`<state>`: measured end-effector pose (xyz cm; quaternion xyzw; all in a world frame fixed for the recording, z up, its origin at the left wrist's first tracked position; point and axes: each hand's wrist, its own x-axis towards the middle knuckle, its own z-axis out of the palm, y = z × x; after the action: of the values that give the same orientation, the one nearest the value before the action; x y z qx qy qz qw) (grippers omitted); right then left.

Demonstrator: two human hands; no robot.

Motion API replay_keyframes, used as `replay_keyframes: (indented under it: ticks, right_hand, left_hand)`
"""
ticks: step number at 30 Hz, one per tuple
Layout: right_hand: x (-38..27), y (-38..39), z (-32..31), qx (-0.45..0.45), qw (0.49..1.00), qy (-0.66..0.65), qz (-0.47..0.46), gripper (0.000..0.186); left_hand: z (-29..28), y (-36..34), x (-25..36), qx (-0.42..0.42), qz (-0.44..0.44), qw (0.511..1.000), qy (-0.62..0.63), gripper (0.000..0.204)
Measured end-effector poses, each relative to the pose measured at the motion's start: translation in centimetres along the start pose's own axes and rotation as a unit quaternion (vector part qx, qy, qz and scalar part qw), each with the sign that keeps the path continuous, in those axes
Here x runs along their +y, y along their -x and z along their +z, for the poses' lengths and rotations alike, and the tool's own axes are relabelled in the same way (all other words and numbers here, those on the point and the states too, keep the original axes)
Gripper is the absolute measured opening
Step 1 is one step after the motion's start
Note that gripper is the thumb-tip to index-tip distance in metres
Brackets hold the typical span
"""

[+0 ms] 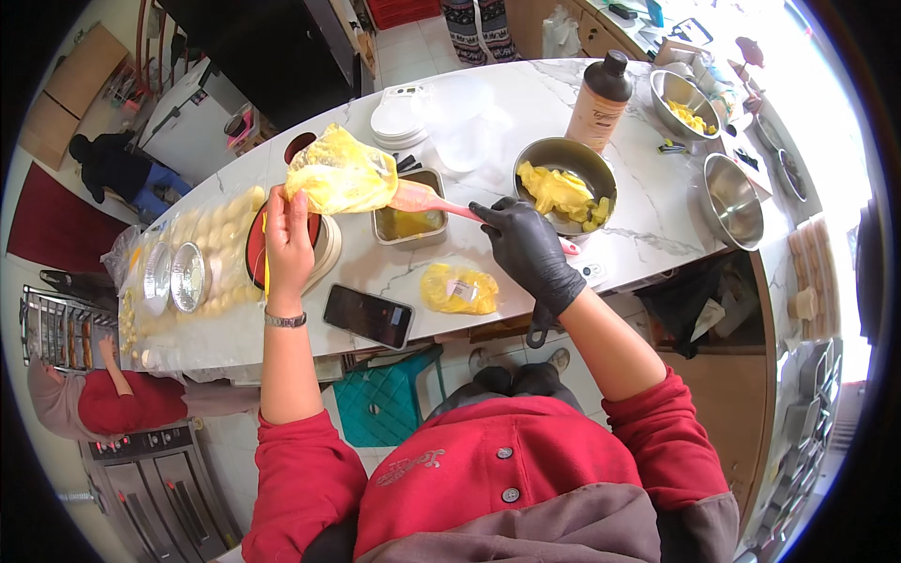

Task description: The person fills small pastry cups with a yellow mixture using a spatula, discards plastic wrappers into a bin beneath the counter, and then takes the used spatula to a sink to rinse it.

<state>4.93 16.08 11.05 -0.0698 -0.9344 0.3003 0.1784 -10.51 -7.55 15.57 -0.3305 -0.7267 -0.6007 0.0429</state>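
My bare left hand (290, 246) grips a clear plastic bag (343, 171) smeared with a soft yellow spread. In a black glove, my right hand (530, 251) is closed on the handle of a pink spatula (419, 199). The spatula's blade reaches to the bag's right end; its tip is hidden there. Beneath the blade sits a rectangular metal tin (383, 227) with yellow residue. Beyond my right hand is a round pan (601, 167) with a lump of yellow spread (560, 194). Between my forearms lies another yellow-filled bag (458, 289).
A phone (368, 316) lies near the counter edge. Left are dough balls (221, 225) under plastic and foil cups (189, 277). A brown bottle (598, 101) and metal bowls (732, 199) stand right. A teal stool (385, 399) is below. A co-worker (127, 399) works at far left.
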Motion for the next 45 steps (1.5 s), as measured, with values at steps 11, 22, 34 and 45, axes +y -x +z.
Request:
replay_keyframes:
  ticks: [11,22,34,45]
  right_hand:
    - [0.5,-1.9,-0.9,-0.05,0.998,0.01,0.044,0.026]
    - [0.0,0.4,1.3,-0.064,0.992,0.108,-0.014,0.035]
    - [0.8,7.7,-7.8,0.111,0.992,-0.063,-0.024,0.036]
    - [11.1,33.1,-24.6,0.2,0.939,0.118,0.253,0.037]
  left_hand:
    - [0.1,1.2,-0.7,0.037,-0.046,0.996,0.066,0.019]
    - [0.5,0.7,-0.6,0.095,-0.033,0.995,-0.02,0.019]
    - [5.8,1.2,8.6,0.024,0.051,0.98,0.188,0.015]
    - [34.1,10.2,13.8,-0.105,-0.083,0.89,0.435,0.028]
